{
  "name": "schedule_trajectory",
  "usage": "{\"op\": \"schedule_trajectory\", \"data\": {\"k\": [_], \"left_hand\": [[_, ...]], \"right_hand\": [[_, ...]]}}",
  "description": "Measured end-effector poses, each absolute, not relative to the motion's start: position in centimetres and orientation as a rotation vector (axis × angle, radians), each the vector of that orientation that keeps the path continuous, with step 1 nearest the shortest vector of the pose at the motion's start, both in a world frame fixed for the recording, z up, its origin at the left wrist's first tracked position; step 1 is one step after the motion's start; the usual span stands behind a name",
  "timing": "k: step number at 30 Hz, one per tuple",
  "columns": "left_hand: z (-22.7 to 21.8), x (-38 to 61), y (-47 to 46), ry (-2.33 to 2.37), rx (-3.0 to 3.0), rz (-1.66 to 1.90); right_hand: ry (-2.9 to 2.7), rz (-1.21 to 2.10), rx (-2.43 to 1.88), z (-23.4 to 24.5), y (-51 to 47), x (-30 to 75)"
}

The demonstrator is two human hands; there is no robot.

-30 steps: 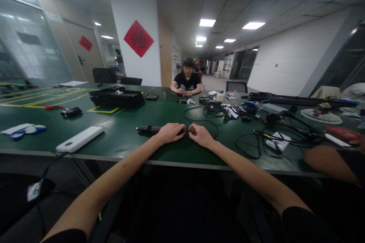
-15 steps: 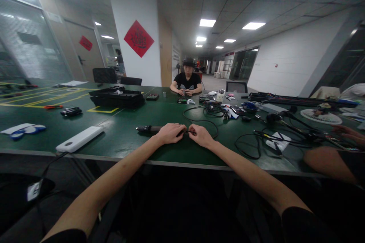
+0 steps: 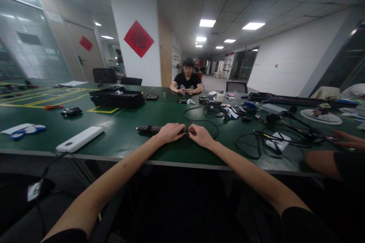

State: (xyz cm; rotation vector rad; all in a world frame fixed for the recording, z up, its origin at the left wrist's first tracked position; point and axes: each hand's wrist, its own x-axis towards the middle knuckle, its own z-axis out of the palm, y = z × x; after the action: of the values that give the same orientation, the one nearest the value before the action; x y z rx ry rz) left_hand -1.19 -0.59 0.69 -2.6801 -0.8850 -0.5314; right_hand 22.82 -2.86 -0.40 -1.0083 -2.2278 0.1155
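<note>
On the green table a dark electric screwdriver (image 3: 151, 129) lies sideways, its tip pointing left. My left hand (image 3: 172, 133) is closed over its rear end, thumb and fingers pointing right; the part under the palm is hidden. Just to the right, my right hand (image 3: 200, 135) pinches the end of a thin black cable (image 3: 191, 132) with the fingertips. A small gap separates the two hands, and the cable end points across it toward the screwdriver's back. Whether the two parts touch I cannot make out. A black cable (image 3: 217, 129) curves away behind my right hand.
A white oblong device (image 3: 80, 139) lies at left, near blue-handled scissors (image 3: 27, 130). A black tray (image 3: 117, 98) stands farther back. Tangled cables (image 3: 258, 142) spread at right, beside a co-worker's arm (image 3: 322, 161). Another person (image 3: 187, 79) sits opposite.
My left fingers and thumb have shifted slightly by the screwdriver's rear end; my right hand is nearly still. The co-worker's hand and arm at right have moved a little.
</note>
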Motion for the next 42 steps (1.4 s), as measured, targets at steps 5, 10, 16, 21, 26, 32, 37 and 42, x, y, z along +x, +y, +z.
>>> {"op": "schedule_trajectory", "data": {"k": [5,10,16,21,26,32,37,42], "left_hand": [[0.58,-1.26,-0.43,-0.818,-2.716,-0.518],[0.61,-1.26,-0.38,-0.855,-2.688,-0.540],[0.52,-1.32,-0.28,-0.805,-2.699,-0.523],[0.48,-1.32,-0.35,-0.802,-2.689,-0.542],[0.49,-1.26,-0.40,-0.840,-2.673,-0.538],[0.44,-1.28,-0.35,-0.791,-2.687,-0.524],[0.46,-1.27,-0.29,-0.831,-2.684,-0.543],[0.52,-1.20,-0.39,-0.792,-2.681,-0.520]], "right_hand": [[-2.237,0.122,-1.010,-0.35,-2.92,22.81],[-2.231,0.121,-1.014,-0.41,-2.84,22.81],[-2.232,0.122,-0.995,-0.61,-2.60,22.81],[-2.229,0.127,-0.985,-0.57,-2.66,22.83],[-2.221,0.132,-0.988,-0.60,-2.72,22.83],[-2.220,0.139,-0.986,-0.61,-2.75,22.82],[-2.228,0.123,-0.994,-0.51,-2.78,22.80],[-2.230,0.126,-1.002,-0.49,-2.73,22.78]]}}
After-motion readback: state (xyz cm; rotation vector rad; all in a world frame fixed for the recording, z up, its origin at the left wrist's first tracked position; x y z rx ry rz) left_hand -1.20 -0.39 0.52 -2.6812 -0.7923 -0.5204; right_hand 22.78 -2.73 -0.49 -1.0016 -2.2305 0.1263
